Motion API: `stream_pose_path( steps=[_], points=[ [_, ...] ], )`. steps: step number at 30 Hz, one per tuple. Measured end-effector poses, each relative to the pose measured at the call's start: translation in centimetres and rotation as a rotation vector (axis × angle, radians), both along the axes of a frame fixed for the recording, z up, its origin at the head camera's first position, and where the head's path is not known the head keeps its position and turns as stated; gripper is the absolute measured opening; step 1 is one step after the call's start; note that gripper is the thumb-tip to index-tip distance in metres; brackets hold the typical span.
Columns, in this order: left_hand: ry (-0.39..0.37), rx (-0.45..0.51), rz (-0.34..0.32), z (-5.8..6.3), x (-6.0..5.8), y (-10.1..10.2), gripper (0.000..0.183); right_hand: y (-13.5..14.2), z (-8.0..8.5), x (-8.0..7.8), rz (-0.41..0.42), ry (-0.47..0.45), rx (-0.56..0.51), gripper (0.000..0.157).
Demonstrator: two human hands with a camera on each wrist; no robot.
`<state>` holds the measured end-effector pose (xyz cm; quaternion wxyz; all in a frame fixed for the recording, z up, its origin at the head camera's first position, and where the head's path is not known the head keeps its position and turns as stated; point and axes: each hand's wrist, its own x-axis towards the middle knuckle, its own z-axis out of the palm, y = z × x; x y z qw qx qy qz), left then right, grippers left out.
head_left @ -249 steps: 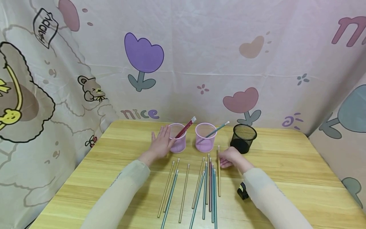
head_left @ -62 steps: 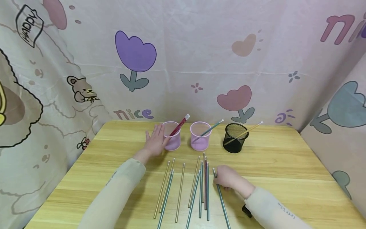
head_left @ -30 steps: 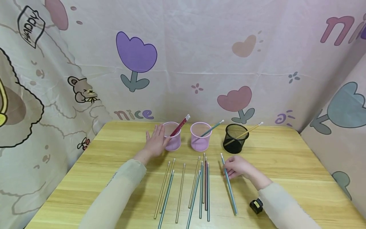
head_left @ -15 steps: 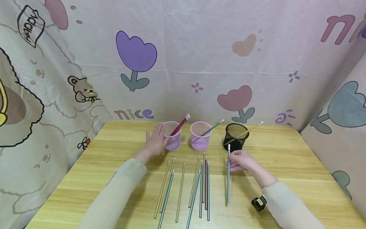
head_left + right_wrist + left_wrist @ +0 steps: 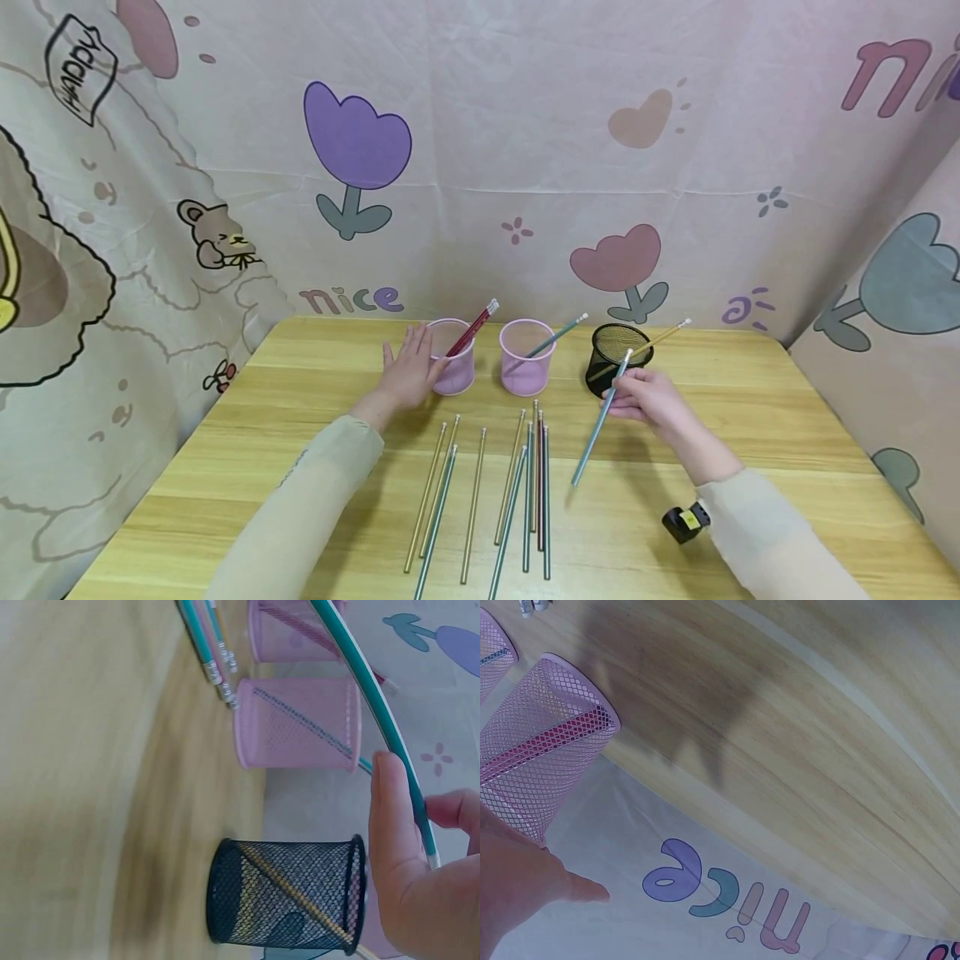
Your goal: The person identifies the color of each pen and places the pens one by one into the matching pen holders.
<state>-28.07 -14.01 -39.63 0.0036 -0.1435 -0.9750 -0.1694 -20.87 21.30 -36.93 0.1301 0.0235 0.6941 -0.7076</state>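
"Well, the right hand (image 5: 651,402) pinches 1 teal pencil (image 5: 596,433), right of frame center; tilted, it could catch the black cup (image 5: 599,357) and tip it."

"And the left hand (image 5: 408,373), fingers straight, might nudge the leftmost pink cup (image 5: 454,380)."

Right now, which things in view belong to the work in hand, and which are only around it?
Seemingly in the work:
right hand, pinching a teal pencil
left hand, at the left pink cup
middle pink cup
black mesh cup
loose pencils

Seemingly only around:
patterned cloth
small black device
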Motion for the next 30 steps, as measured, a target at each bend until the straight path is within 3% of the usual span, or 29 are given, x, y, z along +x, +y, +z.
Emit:
stream_pose_path(
  steps=[8, 16, 23, 30],
  points=[
    [0.004, 0.002, -0.001, -0.1, -0.1, 0.0, 0.069, 0.0, 1.3, -0.1, -0.186, 0.073, -0.078, 0.007],
    [0.003, -0.002, -0.002, -0.2, -0.1, -0.1, 0.07, -1.2, 2.5, -1.0, -0.449, 0.139, -0.231, 0.002],
    [0.01, -0.003, -0.005, -0.4, -0.2, -0.2, 0.07, -2.3, 3.3, -2.5, -0.678, 0.193, -0.387, 0.009],
    [0.008, 0.001, -0.007, -0.3, -0.1, -0.2, 0.069, -3.1, 3.8, -3.7, -0.79, 0.245, -0.437, 0.007]
  ],
)
